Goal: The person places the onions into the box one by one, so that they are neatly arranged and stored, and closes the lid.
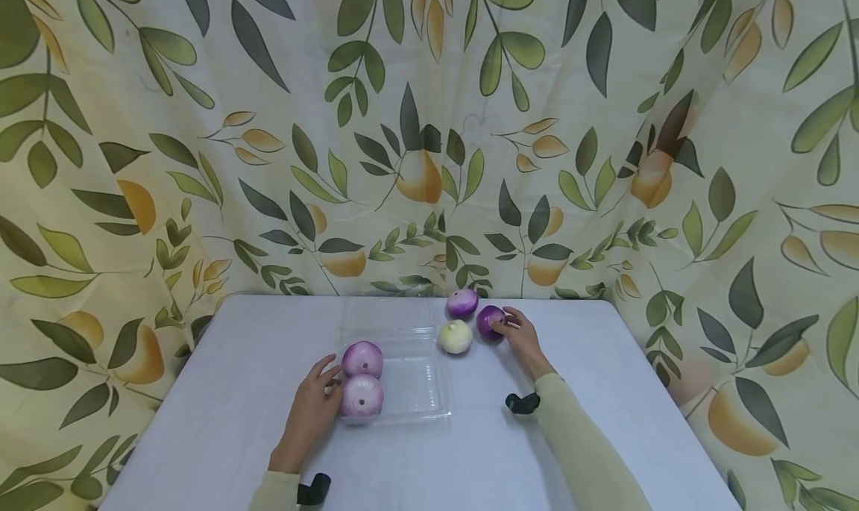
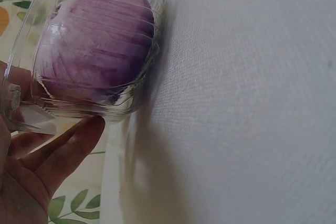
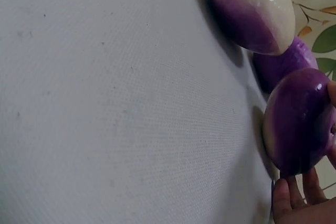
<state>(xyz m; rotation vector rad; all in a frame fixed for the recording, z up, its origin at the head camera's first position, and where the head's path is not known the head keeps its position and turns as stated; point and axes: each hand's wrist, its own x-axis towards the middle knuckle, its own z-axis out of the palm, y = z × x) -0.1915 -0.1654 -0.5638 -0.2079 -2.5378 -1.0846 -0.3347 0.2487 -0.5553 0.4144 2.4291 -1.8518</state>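
My right hand point(image 1: 523, 341) grips a dark purple onion point(image 1: 491, 323) at the back right, its fingers round the right side. In the right wrist view, fingertips lie on that onion point(image 3: 296, 124) and below it. Beside it are a whitish onion point(image 1: 455, 337) with a purple flank and another purple onion point(image 1: 462, 303) behind. My left hand point(image 1: 314, 403) touches the left side of a clear plastic container point(image 1: 419, 392), its fingers fairly straight. Two pale purple onions point(image 1: 362, 359) sit in the container's left half, one behind the other.
The container's raised clear lid point(image 1: 389, 315) leans towards the table's back edge. A white cloth covers the table point(image 1: 221, 392). Behind it hangs a leaf-and-fruit patterned curtain point(image 1: 429, 123). Dark wrist camera mounts point(image 1: 523, 403) stick out from both sleeves.
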